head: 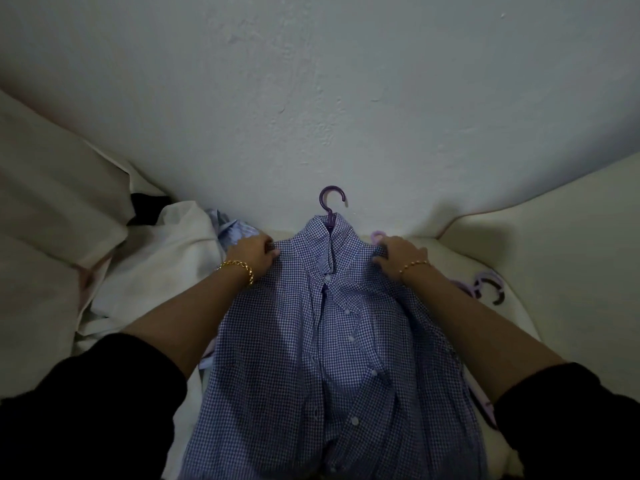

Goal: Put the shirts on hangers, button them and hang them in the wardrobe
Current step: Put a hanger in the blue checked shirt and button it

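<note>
Seen from the head camera, a checked shirt (277,358) lies front-up on pale bedding (554,254) against a plastered wall (346,98). It is already threaded onto a purple hanger (331,199) whose hook pokes out above the open collar. The left hand (254,254) has its fingers curled into the cloth at one shoulder, and the right hand (398,256) pinches a fold of cloth at the other, so both grasp the garment where the hanger's arms appear to sit beneath. A row of pale buttons runs down the overlapping front panels. Whether any is fastened cannot be told in the dim light. The shirt looks light, thin and limp, likely to slump, crease and slide off the smooth plastic if lifted by the fabric alone. The shoulders serve for squaring it on the hanger, the placket edges are the place to take hold for buttoning, and the hook is the sound grip for carrying it to the wardrobe, which is out of frame. A crumpled white garment (166,258) and a striped shirt (232,226) wait to the left, and spare hangers (488,287) lie to the right. A lilac hook (377,235) shows just beyond the right hand.
</note>
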